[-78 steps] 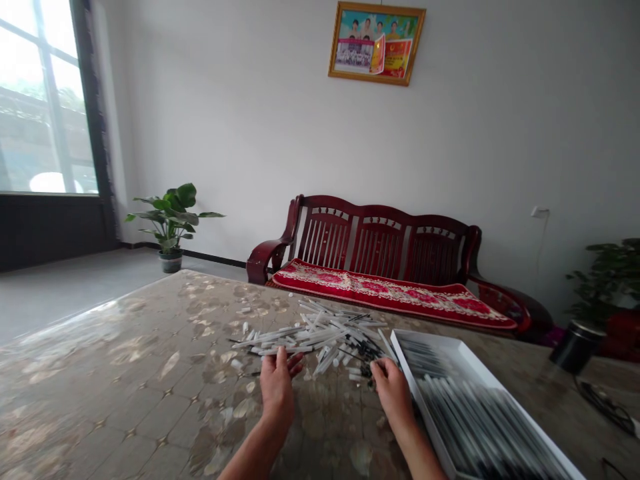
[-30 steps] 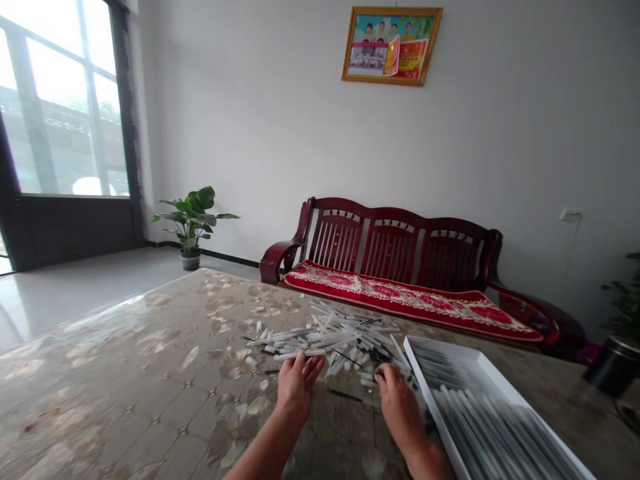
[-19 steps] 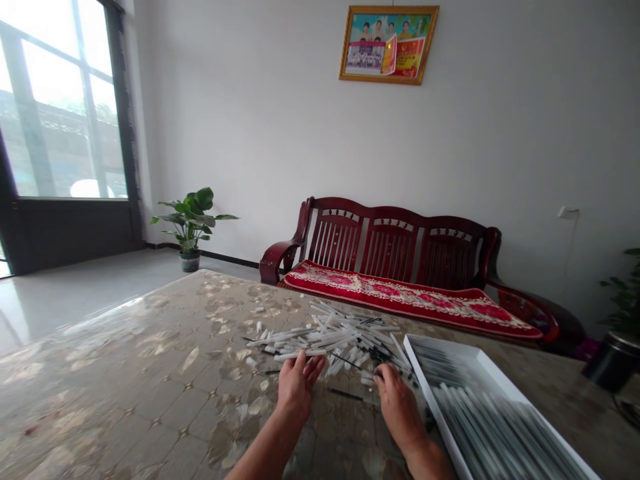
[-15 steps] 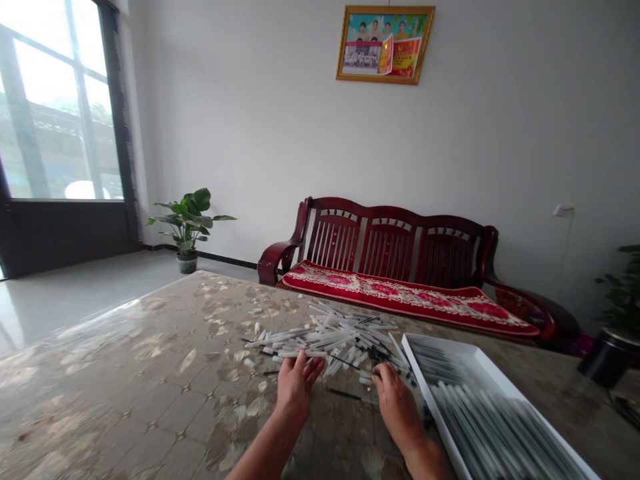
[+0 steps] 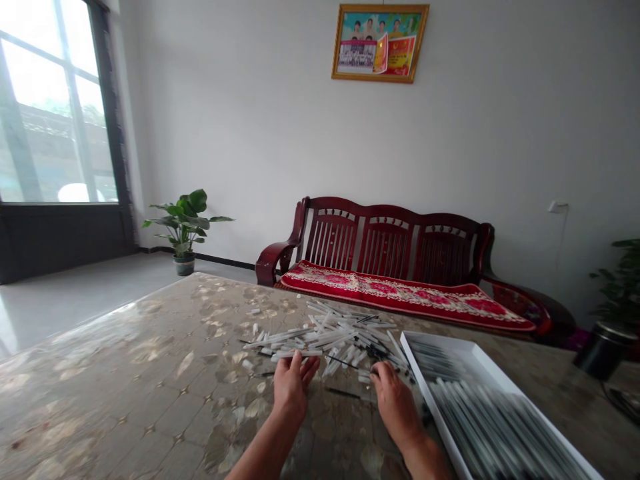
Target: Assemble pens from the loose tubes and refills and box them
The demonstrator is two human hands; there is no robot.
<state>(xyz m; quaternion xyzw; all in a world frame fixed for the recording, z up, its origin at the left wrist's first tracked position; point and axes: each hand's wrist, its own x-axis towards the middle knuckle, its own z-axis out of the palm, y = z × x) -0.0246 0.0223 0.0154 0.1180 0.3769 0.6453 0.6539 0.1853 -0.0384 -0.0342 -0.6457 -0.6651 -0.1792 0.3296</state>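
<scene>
My left hand [image 5: 293, 385] is closed on a whitish pen barrel [image 5: 306, 354], held level between thumb and fingers. A thin dark rod [image 5: 343, 361] lies in line with its right end; whether it sits in the barrel I cannot tell. To the right, my right hand [image 5: 397, 403] has thumb and forefinger pinched together low over the table, and what they hold is too small to make out. Just beyond both hands spreads a loose pile of white pen barrels and caps [image 5: 345, 330] mixed with black pieces. A dark-ended pen part [image 5: 343, 393] lies between the hands.
A white open box [image 5: 425, 393] with rows of pens [image 5: 500, 420] stands right of my right hand. The patterned tablecloth [image 5: 165, 393] covers the table. Behind it is a wooden sofa [image 5: 385, 233]. A dark pot [image 5: 606, 350] with a plant stands at far right.
The whole view has shifted slightly. Both hands keep nearly the same pose and place over the table, the left one still holding the pen barrel.
</scene>
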